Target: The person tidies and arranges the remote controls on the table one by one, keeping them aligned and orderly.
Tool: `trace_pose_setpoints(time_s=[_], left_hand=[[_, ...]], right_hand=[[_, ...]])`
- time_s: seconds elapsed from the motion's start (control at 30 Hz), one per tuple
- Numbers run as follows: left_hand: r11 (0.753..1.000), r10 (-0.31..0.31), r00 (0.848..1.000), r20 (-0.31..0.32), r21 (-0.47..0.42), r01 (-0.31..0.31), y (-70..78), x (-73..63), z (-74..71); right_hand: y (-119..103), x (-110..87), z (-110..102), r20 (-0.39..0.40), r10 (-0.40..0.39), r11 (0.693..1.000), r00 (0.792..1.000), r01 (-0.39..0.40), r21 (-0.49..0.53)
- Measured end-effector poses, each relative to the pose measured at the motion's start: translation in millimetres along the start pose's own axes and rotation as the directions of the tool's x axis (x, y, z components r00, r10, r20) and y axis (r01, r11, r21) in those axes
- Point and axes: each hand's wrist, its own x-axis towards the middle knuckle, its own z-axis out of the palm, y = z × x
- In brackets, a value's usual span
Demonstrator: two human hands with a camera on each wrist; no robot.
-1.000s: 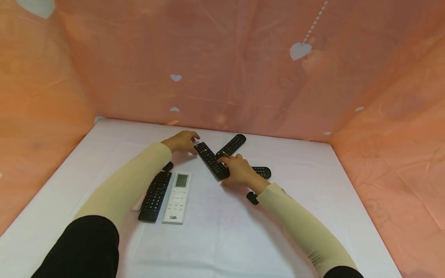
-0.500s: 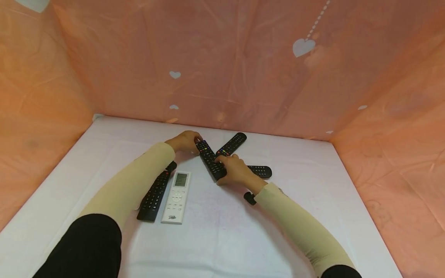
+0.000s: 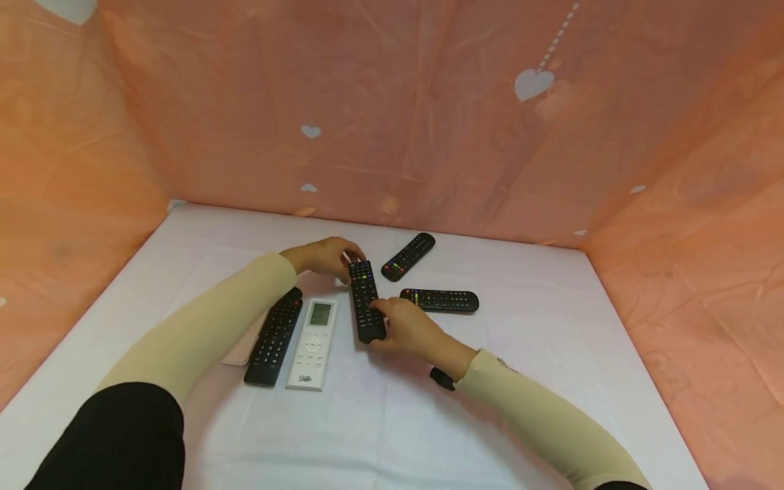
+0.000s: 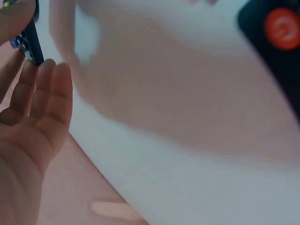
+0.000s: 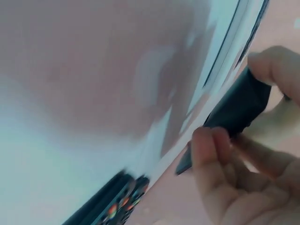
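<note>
A black remote control (image 3: 365, 292) with small coloured buttons is held between both hands, its long side running front to back over the white table. At its far end my left hand (image 3: 331, 258) grips it, and the left wrist view shows the thumb on one side and the fingertips at the other. My right hand (image 3: 413, 331) pinches the near end, thumb over the buttons. In the right wrist view, the dark underside of the remote (image 5: 239, 105) shows between thumb and fingers.
Two more black remotes lie right of the hands, one slanted at the back (image 3: 408, 257) and one crosswise (image 3: 450, 301). A white remote with a small screen (image 3: 311, 354) and another black remote (image 3: 273, 344) lie front left, beside a pale flat object (image 3: 240, 346). Orange cloth walls (image 3: 392, 136) surround the table.
The remote has come nearer and turned to point more straight ahead, clear of the slanted remote. My left hand, at first apart from its far end, now grips it; the crosswise remote is uncovered.
</note>
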Motion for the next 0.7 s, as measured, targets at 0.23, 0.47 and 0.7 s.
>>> trace_pose_setpoints(time_s=[0.23, 0.47, 0.7], left_hand=[[0.993, 0.053, 0.992, 0.113, 0.103, -0.065, 10.8, -13.6, 10.7], [0.979, 0.039, 0.985, 0.169, 0.191, -0.071, 18.3, -17.9, 22.1], [0.986, -0.007, 0.986, 0.168, 0.163, -0.020, 19.2, -21.1, 28.0]], right_hand=[[-30, -17.7, 7, 0.027, 0.035, 0.997, 0.999, -0.033, -0.074], [-50, -24.4, 16, 0.036, 0.031, 0.991, 0.999, -0.027, -0.129], [-58, -26.8, 25, 0.043, 0.043, 0.981, 0.998, -0.034, -0.193]])
